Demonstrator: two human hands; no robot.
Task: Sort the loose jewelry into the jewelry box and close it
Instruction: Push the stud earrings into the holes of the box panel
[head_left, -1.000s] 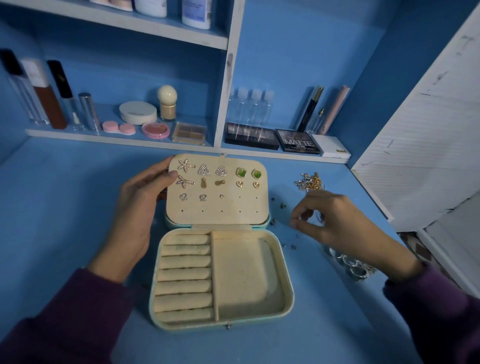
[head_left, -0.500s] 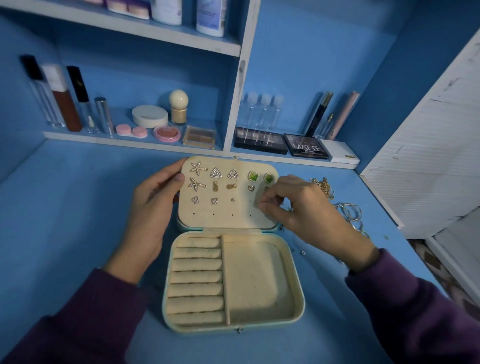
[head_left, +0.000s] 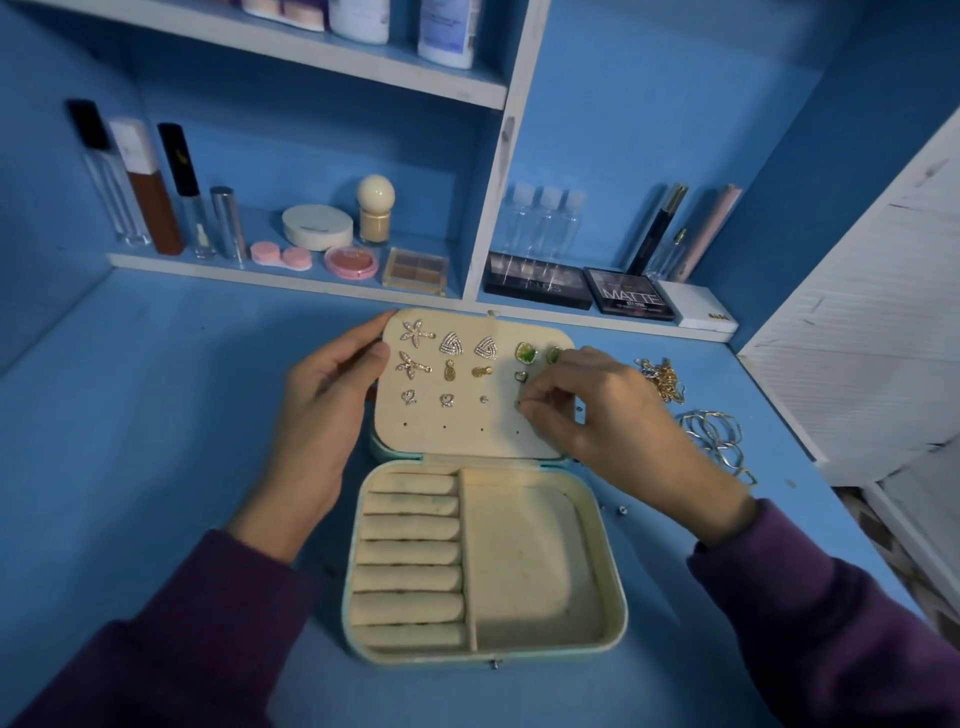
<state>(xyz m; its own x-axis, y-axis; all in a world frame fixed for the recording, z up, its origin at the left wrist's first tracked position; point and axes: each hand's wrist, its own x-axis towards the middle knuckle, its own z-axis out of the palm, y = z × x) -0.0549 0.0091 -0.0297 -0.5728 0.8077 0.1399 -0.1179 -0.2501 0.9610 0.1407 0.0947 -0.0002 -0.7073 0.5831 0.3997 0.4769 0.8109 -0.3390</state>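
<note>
A mint jewelry box (head_left: 615, 587) lies open on the blue desk, its cream lid panel (head_left: 462, 436) tilted up and studded with several earrings. My left hand (head_left: 327, 410) holds the lid's left edge, thumb on the panel. My right hand (head_left: 582, 410) pinches a tiny stud earring (head_left: 519, 404) against the panel's right side, third row. The base shows ring rolls (head_left: 410, 556) and a bare open compartment (head_left: 530, 561). Gold chains (head_left: 662, 376) and silver bangles (head_left: 719, 441) lie on the desk to the right.
Tiny loose earring backs (head_left: 621, 510) lie beside the box's right edge. A low shelf (head_left: 291, 275) behind holds cosmetics bottles, compacts and eyeshadow palettes (head_left: 628, 297). A white slatted panel (head_left: 878, 338) leans at the right.
My right hand came from the loose pieces on the desk to the lid panel with a small stud, then shifted slightly lower on it. My left hand kept holding the lid.
</note>
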